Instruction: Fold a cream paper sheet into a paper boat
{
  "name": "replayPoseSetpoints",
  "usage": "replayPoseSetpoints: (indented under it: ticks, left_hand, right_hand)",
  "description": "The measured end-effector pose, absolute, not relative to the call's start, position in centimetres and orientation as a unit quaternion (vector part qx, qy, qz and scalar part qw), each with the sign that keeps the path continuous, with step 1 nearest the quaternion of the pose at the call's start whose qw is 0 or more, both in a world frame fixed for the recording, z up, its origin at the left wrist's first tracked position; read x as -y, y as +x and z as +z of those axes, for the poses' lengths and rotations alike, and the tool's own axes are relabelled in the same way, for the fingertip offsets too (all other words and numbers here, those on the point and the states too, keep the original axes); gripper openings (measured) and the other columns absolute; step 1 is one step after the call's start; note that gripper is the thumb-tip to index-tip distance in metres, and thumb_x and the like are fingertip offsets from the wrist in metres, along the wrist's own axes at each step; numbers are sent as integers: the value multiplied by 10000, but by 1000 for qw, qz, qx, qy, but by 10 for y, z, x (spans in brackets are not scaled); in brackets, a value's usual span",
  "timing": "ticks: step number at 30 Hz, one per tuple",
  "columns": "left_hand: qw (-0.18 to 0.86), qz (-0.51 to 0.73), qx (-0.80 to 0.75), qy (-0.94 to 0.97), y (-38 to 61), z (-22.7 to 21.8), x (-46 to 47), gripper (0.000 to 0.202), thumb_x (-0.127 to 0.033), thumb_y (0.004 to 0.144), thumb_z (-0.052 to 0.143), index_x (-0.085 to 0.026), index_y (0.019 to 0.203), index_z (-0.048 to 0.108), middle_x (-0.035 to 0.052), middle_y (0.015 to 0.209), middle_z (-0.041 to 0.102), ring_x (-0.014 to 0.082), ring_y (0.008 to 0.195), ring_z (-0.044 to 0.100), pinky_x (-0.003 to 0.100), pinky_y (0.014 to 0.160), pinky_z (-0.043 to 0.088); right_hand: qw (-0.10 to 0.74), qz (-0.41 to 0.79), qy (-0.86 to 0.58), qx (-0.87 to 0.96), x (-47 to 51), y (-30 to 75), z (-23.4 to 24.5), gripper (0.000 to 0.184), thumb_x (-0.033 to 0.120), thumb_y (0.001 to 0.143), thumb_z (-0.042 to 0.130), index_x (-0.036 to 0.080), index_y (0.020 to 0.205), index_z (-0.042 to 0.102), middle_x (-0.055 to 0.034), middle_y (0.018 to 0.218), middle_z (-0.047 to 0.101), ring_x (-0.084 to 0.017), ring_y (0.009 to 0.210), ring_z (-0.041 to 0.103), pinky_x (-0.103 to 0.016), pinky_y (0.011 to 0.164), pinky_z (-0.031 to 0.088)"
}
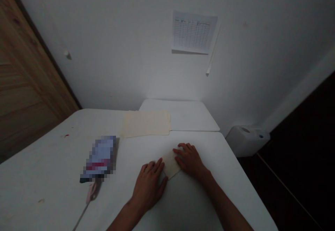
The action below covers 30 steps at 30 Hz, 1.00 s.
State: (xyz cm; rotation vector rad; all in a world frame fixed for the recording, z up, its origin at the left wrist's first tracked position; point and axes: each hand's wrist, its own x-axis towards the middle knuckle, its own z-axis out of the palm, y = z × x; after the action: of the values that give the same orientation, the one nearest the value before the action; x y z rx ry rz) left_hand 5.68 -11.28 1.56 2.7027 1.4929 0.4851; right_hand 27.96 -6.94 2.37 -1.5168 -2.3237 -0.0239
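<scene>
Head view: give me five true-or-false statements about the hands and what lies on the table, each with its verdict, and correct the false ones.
The left hand and the right hand both touch a piece of cream paper. True.
The right hand grips a pen. False: it rests on the paper, holding no tool.
A larger cream sheet lies on the white table, beyond the hands. True.
The printed grid sheet is fixed to a wooden door. False: it is on the white wall.
The blurred object lies right of the hands. False: it lies left of them.
</scene>
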Motion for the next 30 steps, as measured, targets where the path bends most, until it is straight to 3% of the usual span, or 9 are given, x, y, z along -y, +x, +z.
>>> replayPoseSetpoints:
  ticks: [8,13,20,30]
  left_hand:
    - [-8,150,-486,861,54,14,115,394,-364,904,478,-212,1261,543,100,1362,518,314,1147,479,483,955,380]
    - [-5,163,-485,859,53,10,114,395,-367,897,493,-215,1259,539,106,1420,452,324,1221,437,493,990,372]
    - [20,191,-449,873,56,7,108,518,-481,825,587,-169,1235,541,130,1463,396,327,1286,403,495,1039,367]
    - [16,197,-395,897,61,10,104,322,-320,886,536,-239,1192,599,105,1348,537,309,1254,471,518,999,427]
  right_hand:
    - [190,-9,-537,822,70,279,24,330,349,904,523,301,1227,574,-57,1264,525,-243,1102,460,-412,945,356]
    - [187,-10,-539,821,70,280,22,334,353,902,527,301,1230,570,-59,1271,520,-249,1118,452,-419,955,346]
    - [190,-8,-538,821,71,278,23,334,322,900,525,291,1230,567,-59,1268,519,-239,1117,453,-406,950,350]
    - [194,-8,-535,822,70,280,20,335,314,902,529,270,1232,566,-69,1261,526,-230,1112,464,-394,951,352]
